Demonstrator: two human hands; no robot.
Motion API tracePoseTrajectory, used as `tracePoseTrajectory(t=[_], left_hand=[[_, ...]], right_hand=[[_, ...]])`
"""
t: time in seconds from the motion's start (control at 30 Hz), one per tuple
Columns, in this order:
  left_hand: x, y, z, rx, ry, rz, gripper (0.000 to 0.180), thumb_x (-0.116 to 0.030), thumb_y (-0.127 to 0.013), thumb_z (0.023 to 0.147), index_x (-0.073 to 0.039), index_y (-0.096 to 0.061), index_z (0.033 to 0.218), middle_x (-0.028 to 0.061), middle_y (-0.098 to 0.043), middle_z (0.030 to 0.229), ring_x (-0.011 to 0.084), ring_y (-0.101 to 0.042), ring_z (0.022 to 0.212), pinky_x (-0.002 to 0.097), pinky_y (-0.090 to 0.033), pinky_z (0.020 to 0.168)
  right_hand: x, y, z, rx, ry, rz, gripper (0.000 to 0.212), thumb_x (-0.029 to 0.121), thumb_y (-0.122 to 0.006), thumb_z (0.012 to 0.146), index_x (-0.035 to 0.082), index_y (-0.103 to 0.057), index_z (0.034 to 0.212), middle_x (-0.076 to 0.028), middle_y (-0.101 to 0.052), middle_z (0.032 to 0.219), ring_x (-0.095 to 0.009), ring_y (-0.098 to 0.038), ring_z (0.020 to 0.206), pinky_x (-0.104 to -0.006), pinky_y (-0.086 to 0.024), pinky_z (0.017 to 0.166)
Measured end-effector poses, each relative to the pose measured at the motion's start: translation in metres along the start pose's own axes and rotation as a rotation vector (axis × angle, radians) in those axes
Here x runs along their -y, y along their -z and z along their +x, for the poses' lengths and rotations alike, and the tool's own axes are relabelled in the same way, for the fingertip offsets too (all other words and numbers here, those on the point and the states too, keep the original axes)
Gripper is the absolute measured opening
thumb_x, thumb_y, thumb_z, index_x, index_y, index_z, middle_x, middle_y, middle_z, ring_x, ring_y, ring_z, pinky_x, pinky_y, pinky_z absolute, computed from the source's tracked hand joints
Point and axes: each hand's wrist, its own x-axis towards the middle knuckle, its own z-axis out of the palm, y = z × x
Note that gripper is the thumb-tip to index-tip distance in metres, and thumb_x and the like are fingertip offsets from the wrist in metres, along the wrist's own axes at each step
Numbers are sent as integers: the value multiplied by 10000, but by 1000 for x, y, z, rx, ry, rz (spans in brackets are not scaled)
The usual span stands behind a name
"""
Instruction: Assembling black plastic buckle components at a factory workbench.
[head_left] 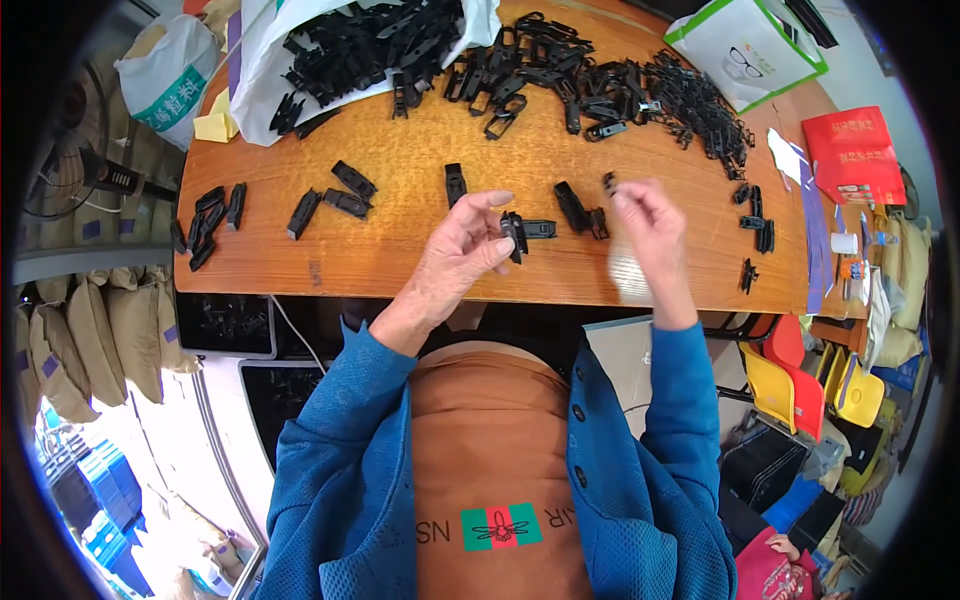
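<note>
Between the thumb and fingers of my left hand point(462, 245), low over the near edge of the table, is a black plastic part point(514, 236). Another black piece point(541, 229) shows just beyond it; whether the two are joined I cannot tell. My right hand point(652, 222) is raised to the right, its thumb and fingertips pinching a small dark piece point(609, 182). Its exact kind is too small to make out. Two black parts point(572, 207) lie on the wood between my hands, and a single black part point(455, 183) lies beyond my left hand.
Across the back of the wooden table point(380, 262) spreads a heap of black parts point(530, 65), beside a white sack point(262, 95) full of them. Small groups of parts point(208, 222) lie at left. A white bag point(740, 55) and red packet point(853, 155) stand at right.
</note>
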Motion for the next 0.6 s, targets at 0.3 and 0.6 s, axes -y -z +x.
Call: tracePoseTrajectory(t=[0.3, 0.6], left_hand=[[-1, -3, -2, -69, -141, 92, 405, -90, -632, 885, -68, -503, 1269, -9, -530, 939, 67, -521, 840, 230, -499, 759], [4, -2, 0, -216, -120, 87, 377, -36, -638, 865, -62, -565, 1234, -39, -531, 888, 45, -497, 821, 192, -443, 750]], right_hand=[[43, -85, -42, 76, -185, 643, 82, 15, -614, 881, -8, -636, 956, -19, -538, 996, -95, -513, 912, -216, -406, 832], [46, -104, -40, -12, 119, 84, 130, -26, -591, 851, -32, -617, 979, -127, -578, 985, -229, -577, 872, -295, -474, 736]])
